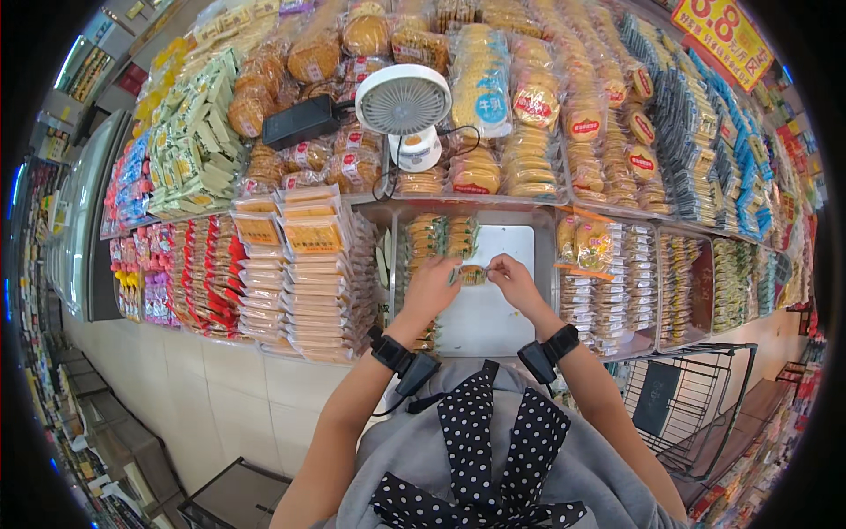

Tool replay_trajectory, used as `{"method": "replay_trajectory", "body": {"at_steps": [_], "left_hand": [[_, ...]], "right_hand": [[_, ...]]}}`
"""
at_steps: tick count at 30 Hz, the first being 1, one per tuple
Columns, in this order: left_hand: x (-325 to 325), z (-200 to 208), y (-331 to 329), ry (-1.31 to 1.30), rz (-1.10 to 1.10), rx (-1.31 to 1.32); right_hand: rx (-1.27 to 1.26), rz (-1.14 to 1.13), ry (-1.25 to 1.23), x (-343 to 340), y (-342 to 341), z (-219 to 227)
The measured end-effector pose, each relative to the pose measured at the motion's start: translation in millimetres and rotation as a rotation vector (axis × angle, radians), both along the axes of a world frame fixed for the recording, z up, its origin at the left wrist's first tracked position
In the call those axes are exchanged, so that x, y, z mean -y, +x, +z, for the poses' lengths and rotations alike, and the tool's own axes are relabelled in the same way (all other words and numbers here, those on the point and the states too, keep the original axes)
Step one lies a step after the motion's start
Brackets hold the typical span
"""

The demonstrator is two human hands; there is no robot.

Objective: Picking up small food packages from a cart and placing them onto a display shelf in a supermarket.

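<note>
Over a shallow metal tray (515, 328) in front of me, my left hand (430, 289) is closed on the left end of a small clear-wrapped snack packet (473, 274). My right hand (518, 284) pinches at the packet's right end with thumb and forefinger. Similar green-and-brown packets (428, 236) stand in a row along the tray's left side. A second short row (462, 231) lies just beyond my fingers at the back. Part of the left row is hidden under my left hand and wrist.
A small white fan (404, 101) and a black box (300, 121) rest on bagged pastries behind the tray. Tall stacks of pale packets (322, 300) stand to the left, rows of wrapped biscuits (610, 291) to the right. A wire cart (692, 406) stands at lower right.
</note>
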State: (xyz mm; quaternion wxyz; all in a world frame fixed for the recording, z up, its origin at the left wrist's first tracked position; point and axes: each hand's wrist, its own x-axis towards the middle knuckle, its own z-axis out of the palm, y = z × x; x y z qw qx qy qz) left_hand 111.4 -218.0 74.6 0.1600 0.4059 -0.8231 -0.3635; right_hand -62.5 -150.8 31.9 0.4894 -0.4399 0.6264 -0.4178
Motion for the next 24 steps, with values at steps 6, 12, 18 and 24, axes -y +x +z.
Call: {"method": "replay_trajectory", "body": {"at_steps": [6, 12, 18, 24], "left_hand": [[12, -6, -13, -0.324, -0.053, 0.158], [16, -39, -27, -0.449, -0.136, 0.215], [15, -37, -32, -0.487, -0.145, 0.266], [15, -40, -34, -0.501, -0.103, 0.264]], "right_hand": [[-0.107, -0.011, 0.033, 13, 1, -17], [-0.102, -0.067, 0.011, 23, 7, -33], [0.005, -0.16, 0.027, 28, 15, -31], [0.093, -0.119, 0.024, 32, 16, -30]]}}
